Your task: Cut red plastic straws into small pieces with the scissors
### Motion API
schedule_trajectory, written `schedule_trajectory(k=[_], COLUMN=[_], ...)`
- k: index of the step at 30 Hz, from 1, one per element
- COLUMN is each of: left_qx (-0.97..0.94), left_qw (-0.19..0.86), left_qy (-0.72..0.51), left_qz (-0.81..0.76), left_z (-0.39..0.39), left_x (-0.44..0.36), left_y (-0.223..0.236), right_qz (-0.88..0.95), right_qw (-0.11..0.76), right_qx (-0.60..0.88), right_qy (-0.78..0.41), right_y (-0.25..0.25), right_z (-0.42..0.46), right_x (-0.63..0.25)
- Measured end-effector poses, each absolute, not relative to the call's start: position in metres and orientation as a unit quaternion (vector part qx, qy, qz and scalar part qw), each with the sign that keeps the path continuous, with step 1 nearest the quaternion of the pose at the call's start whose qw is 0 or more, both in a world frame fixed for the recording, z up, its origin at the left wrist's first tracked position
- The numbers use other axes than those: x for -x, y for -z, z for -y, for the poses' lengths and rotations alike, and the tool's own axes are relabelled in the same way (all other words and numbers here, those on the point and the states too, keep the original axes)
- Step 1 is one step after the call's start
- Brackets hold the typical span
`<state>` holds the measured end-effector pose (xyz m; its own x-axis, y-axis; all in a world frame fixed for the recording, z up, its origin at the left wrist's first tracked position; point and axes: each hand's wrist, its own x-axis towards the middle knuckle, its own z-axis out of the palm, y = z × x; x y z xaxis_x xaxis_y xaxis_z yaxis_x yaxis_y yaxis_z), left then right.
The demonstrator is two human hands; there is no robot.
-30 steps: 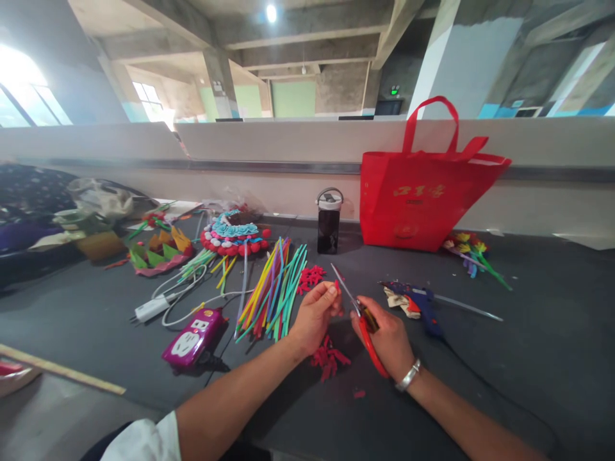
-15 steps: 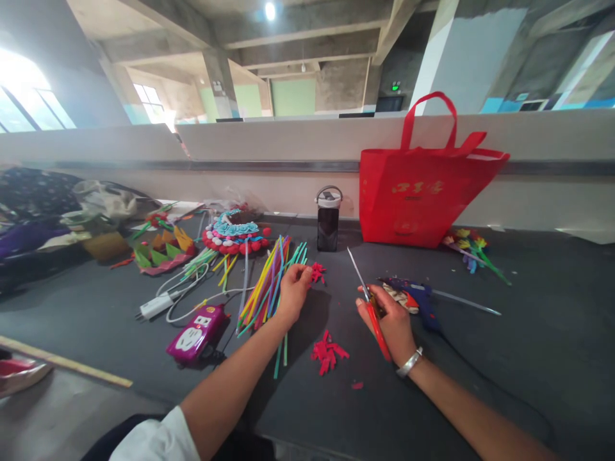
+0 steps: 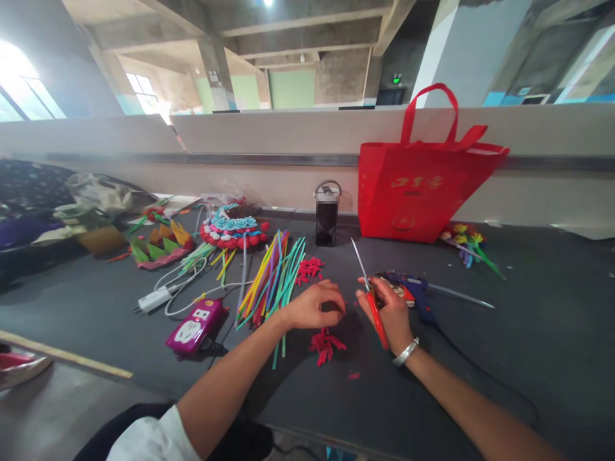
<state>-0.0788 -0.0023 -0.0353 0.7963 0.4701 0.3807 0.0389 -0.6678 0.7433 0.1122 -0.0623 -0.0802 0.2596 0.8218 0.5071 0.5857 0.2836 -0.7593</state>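
Observation:
My right hand (image 3: 391, 314) is wrapped round red-handled scissors (image 3: 377, 318), whose blades look together and point away from me. My left hand (image 3: 317, 305) hovers with loosely curled fingers, thumb and forefinger a little apart, and nothing shows between them. Just below it lies a near pile of small red strips (image 3: 327, 347). Beyond the hand, a second cluster of red pieces (image 3: 310, 270) rests beside a bundle of coloured sticks (image 3: 271, 282). A blue glue gun (image 3: 419, 296) lies just right of the scissors, partly behind my right hand.
A purple power socket (image 3: 196, 326) and white charger (image 3: 154, 299) with cables lie at left. Behind them are a felt crown (image 3: 161, 246) and a beaded blue-red ornament (image 3: 234, 230). A dark bottle (image 3: 327, 221) and red bag (image 3: 423, 192) stand at the back. Pipe-cleaner flowers (image 3: 471, 246) lie right.
My left hand has moved from the far red cluster toward me and right, over the near pile. The far cluster is now more exposed. My right hand keeps the scissors, almost still.

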Motion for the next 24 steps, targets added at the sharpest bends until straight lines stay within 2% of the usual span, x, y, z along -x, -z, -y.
schedule_trajectory(k=[6, 12, 14, 18, 24], left_qx=[-0.950, -0.966, -0.955, -0.888, -0.687], left_qw=[0.291, 0.245, 0.283, 0.426, 0.653], left_qy=[-0.101, -0.057, -0.077, -0.137, -0.233], left_qz=[-0.055, -0.053, -0.049, -0.104, -0.219], left_z=[0.003, 0.010, 0.011, 0.013, 0.016], left_x=[0.080, 0.073, 0.072, 0.071, 0.067], left_y=[0.047, 0.053, 0.053, 0.054, 0.056], right_qz=[0.597, 0.603, 0.605, 0.610, 0.592], right_qw=[0.531, 0.520, 0.515, 0.502, 0.537], right_qx=[0.588, 0.589, 0.592, 0.597, 0.571], right_qy=[-0.129, -0.135, -0.136, -0.137, -0.188], right_y=[0.081, 0.080, 0.079, 0.079, 0.082], right_z=[0.062, 0.063, 0.064, 0.066, 0.073], right_x=[-0.112, -0.112, -0.112, -0.110, -0.101])
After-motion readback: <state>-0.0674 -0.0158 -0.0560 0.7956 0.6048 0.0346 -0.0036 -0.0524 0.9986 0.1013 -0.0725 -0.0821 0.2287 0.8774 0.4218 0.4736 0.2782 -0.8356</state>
